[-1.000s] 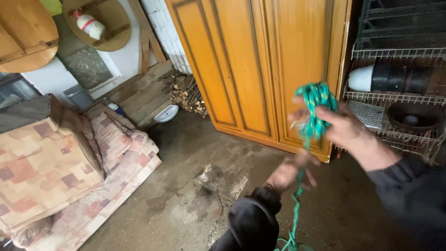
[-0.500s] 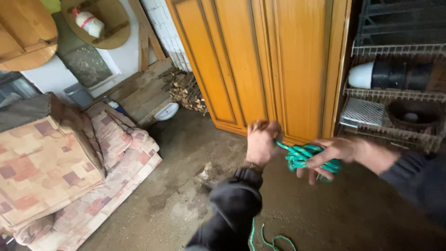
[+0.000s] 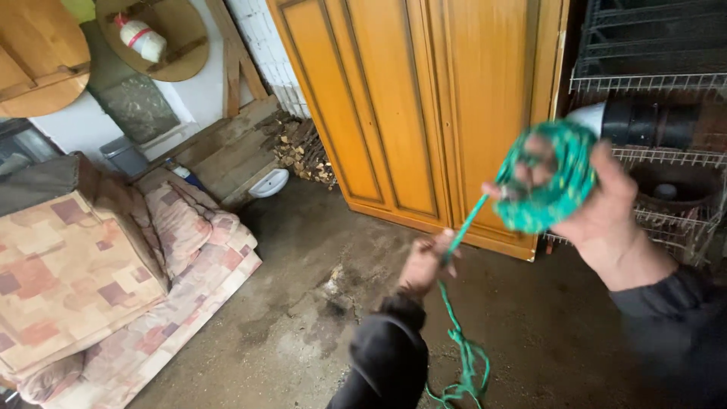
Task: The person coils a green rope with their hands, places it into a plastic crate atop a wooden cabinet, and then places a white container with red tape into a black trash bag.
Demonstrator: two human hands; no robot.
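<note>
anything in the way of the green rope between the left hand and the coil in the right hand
Nothing visible. The green rope runs taut and free from the left hand up to the coil wound around the right hand; slack trails on the floor below.

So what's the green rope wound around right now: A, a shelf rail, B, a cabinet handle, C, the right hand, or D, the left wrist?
C: the green rope sits coiled around the right hand, while the left hand grips the strand running down from it to the floor.

Soft, even daylight, dim toward the right edge; both hands slightly motion-blurred, edges bowed.
</note>
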